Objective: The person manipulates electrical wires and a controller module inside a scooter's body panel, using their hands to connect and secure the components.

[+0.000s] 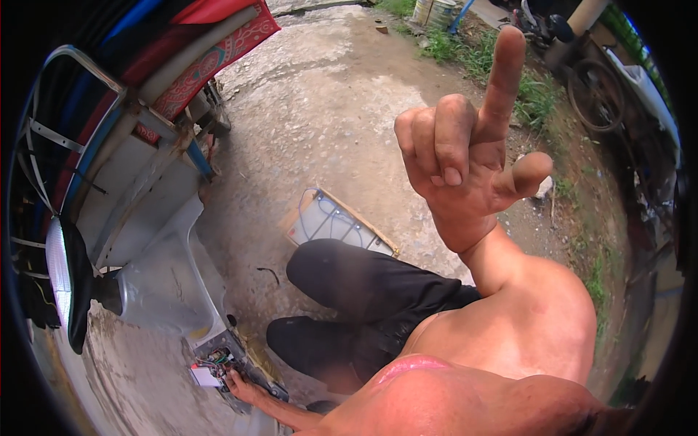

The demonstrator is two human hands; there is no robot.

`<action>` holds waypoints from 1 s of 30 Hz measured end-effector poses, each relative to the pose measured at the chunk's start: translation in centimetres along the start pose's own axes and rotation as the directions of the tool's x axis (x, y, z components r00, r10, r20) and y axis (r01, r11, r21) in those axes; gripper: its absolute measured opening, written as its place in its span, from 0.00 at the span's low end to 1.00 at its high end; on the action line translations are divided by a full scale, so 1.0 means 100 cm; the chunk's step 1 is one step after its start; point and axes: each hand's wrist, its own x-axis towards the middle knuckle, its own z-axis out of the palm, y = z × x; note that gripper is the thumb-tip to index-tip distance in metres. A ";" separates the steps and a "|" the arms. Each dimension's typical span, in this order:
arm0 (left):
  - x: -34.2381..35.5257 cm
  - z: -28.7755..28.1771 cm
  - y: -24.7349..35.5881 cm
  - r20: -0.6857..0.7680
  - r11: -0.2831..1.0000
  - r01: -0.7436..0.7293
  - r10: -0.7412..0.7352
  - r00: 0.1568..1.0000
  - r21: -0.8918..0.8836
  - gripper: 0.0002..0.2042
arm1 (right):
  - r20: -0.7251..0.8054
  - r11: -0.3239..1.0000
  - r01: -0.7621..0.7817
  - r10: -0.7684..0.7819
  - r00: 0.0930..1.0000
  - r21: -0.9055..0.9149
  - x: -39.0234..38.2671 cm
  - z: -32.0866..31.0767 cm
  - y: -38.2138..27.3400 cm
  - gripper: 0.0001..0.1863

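Note:
My right hand (472,145) is raised at the upper right with its palm showing. Its index finger points straight up and the thumb sticks out to the side, while the other fingers curl in; it holds nothing. Far down at the lower left, my left hand (244,386) reaches into an open compartment (234,349) on a vehicle's body, with its fingers closed in among colored wires (218,357). What they grip is too small to make out. A small white box-like piece (206,376) with a red edge lies beside these fingers.
A vehicle with a grey plastic panel (169,287), metal frame and red patterned cloth (218,80) stands on the left. A wood-edged panel with blue wire (338,219) lies beyond my knees (342,272). Grass (534,105), a bucket (435,13) and a wheel (596,94) line the right.

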 end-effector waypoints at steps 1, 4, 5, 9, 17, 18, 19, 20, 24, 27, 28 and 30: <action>-0.004 0.006 0.003 0.011 1.000 -0.001 0.001 1.000 -0.001 0.12 | 0.017 1.000 0.012 -0.012 1.000 -0.005 0.000 -0.003 -0.002 0.54; -0.026 0.023 0.036 0.065 0.996 -0.060 0.065 0.996 -0.070 0.13 | 0.010 0.999 0.016 -0.016 1.000 -0.040 -0.004 -0.007 -0.009 0.54; -0.027 0.029 0.042 0.109 0.993 -0.067 0.077 0.991 -0.096 0.13 | -0.007 0.998 0.009 -0.009 1.000 -0.066 -0.005 -0.005 -0.016 0.54; 0.001 0.000 0.001 0.017 1.000 -0.013 0.013 1.000 -0.017 0.15 | -0.092 0.994 -0.033 0.023 0.995 -0.107 0.000 0.011 -0.024 0.53; -0.037 0.027 0.054 -0.034 0.983 0.000 0.006 0.999 0.185 0.15 | -0.277 0.966 -0.139 0.076 0.958 -0.217 0.002 0.041 -0.029 0.51; -0.029 0.022 0.042 -0.019 0.987 -0.001 0.004 1.000 0.160 0.15 | -0.307 0.960 -0.161 0.085 0.948 -0.231 0.003 0.048 -0.026 0.51; -0.021 0.017 0.031 -0.004 0.991 -0.001 0.001 1.000 0.135 0.14 | -0.331 0.951 -0.188 0.100 0.938 -0.244 0.006 0.056 -0.022 0.51; -0.037 0.039 0.056 -0.021 0.993 0.035 -0.033 0.999 0.112 0.14 | -0.352 0.938 -0.220 0.118 0.929 -0.267 0.006 0.065 -0.017 0.50; -0.039 0.034 0.061 -0.005 0.992 0.023 -0.022 1.000 0.127 0.14 | -0.244 0.848 -0.406 0.338 0.909 -0.339 -0.014 0.094 0.025 0.44; -0.031 0.029 0.052 0.072 0.992 -0.018 0.010 0.997 0.124 0.14 | 0.002 0.699 -0.553 0.622 0.783 -0.453 -0.017 0.123 0.023 0.28; -0.034 0.033 0.055 0.032 0.992 -0.015 0.011 0.999 0.123 0.14 | 0.075 0.659 -0.572 0.685 0.725 -0.488 -0.023 0.135 0.027 0.24; -0.047 0.042 0.076 0.031 0.991 -0.004 0.000 1.000 0.134 0.14 | 0.220 0.623 -0.574 0.756 0.616 -0.532 -0.055 0.160 0.063 0.23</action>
